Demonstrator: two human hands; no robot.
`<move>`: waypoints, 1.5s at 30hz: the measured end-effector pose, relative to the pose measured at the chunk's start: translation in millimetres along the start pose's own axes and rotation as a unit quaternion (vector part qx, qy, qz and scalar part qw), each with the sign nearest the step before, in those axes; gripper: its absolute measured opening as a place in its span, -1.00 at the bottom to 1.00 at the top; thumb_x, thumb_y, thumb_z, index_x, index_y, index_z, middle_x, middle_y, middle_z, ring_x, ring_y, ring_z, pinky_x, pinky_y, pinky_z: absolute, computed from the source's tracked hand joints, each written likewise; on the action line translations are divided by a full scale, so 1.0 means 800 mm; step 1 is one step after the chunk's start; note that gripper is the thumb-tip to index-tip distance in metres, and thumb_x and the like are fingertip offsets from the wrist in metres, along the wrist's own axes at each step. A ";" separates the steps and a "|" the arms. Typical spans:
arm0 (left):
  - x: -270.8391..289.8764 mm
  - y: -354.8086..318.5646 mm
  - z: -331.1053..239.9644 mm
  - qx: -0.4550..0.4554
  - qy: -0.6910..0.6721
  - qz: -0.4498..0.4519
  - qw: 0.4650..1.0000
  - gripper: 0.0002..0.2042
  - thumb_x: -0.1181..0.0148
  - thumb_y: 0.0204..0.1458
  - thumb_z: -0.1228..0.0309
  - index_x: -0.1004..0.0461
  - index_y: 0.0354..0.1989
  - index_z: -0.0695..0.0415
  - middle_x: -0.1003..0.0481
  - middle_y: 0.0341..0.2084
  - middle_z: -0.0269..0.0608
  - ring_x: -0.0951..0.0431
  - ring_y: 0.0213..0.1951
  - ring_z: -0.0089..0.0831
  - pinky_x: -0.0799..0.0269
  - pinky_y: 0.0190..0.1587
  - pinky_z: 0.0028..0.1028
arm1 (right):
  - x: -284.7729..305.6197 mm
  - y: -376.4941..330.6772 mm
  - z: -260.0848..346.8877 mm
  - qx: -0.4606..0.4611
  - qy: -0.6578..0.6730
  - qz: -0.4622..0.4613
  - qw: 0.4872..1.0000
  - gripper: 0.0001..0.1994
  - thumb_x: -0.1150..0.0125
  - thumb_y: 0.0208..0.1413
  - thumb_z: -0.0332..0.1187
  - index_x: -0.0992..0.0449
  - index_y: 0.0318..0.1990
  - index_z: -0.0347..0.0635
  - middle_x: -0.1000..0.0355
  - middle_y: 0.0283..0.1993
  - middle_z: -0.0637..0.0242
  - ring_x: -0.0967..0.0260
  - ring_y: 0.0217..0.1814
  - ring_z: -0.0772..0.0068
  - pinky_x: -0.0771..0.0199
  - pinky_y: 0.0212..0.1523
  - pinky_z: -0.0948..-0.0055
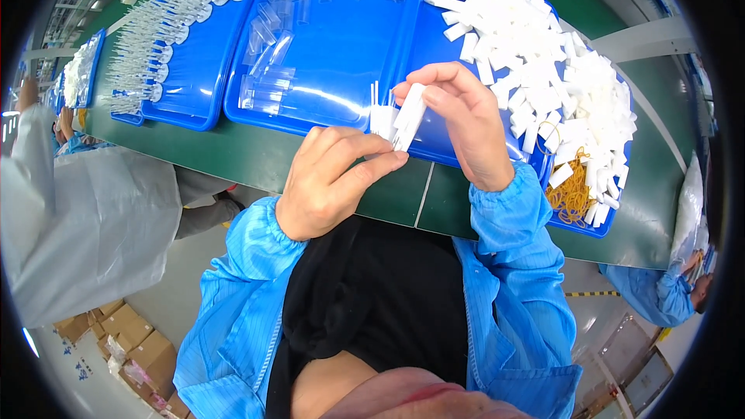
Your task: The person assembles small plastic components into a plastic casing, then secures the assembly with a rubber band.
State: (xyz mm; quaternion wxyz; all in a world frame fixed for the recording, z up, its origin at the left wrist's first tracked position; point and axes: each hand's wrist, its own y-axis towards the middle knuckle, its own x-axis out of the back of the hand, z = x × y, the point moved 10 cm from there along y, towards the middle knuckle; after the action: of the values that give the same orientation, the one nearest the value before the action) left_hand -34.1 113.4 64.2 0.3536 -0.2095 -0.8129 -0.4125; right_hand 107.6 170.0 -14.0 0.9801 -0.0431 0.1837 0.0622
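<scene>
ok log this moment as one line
left hand: pinching pronged white part | right hand: holding white block | ahead: blue tray, clear tubes | right: heaped white blocks, yellow bands

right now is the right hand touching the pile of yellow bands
Apart. The head view shows the right hand up at a white piece, with its blue cuff between it and the yellow bands.

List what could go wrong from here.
1. The white piece is held by the fingertips of the left hand and right hand, so it could slip and drop.
2. Thin prongs stand up close to the right fingertips; a knock might bend them.
3. Rubber bands lie against the loose blocks, so one could perhaps snag on a block.
</scene>
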 end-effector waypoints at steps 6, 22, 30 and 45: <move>0.005 -0.012 0.016 0.014 -0.012 -0.076 0.997 -0.62 -0.40 -0.18 0.53 -0.56 -0.10 0.14 -0.56 -0.18 -0.26 -0.55 -0.19 -0.28 -0.39 -0.20 -0.37 | -0.011 0.002 0.012 0.098 -0.113 0.066 0.987 -0.81 -0.24 0.29 -0.28 -0.55 -0.09 -0.19 -0.58 -0.10 0.24 -0.52 -0.01 0.42 -0.48 0.09 0.39; 0.018 -0.015 0.029 0.037 0.017 -0.109 0.993 -0.60 -0.45 -0.29 0.66 -0.59 -0.18 0.13 -0.54 -0.33 -0.23 -0.56 -0.31 -0.28 -0.39 -0.32 -0.36 | 0.033 -0.025 0.083 0.181 -0.472 -0.106 0.857 -0.75 -0.28 0.18 -0.43 -0.55 0.00 -0.23 -0.51 -0.11 0.18 -0.50 -0.06 0.27 -0.49 -0.02 0.37; 0.010 -0.012 0.042 0.053 0.041 -0.103 0.992 -0.59 -0.45 -0.29 0.68 -0.60 -0.18 0.10 -0.52 -0.33 -0.29 -0.53 -0.31 -0.32 -0.34 -0.32 -0.37 | 0.037 -0.055 0.033 0.084 -0.711 -0.026 0.698 -0.82 -0.29 0.11 -0.43 -0.58 -0.12 -0.21 -0.50 -0.24 0.16 -0.48 -0.15 0.13 -0.45 -0.11 0.29; -0.001 -0.021 0.026 0.025 0.062 -0.050 0.996 -0.61 -0.32 -0.24 0.56 -0.62 -0.12 0.09 -0.53 -0.25 -0.31 -0.53 -0.24 -0.33 -0.34 -0.26 -0.39 | 0.109 -0.041 0.098 0.129 -0.548 -0.192 0.804 -0.67 -0.29 0.17 -0.44 -0.51 0.09 -0.11 -0.55 -0.14 0.25 -0.48 -0.11 0.37 -0.39 0.01 0.39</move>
State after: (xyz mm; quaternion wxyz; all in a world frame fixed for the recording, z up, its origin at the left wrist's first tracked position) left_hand -52.4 120.6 46.8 0.3877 -0.1338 -0.8087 -0.4215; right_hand 220.6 155.2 28.9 0.9063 0.0906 -0.3892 -0.1377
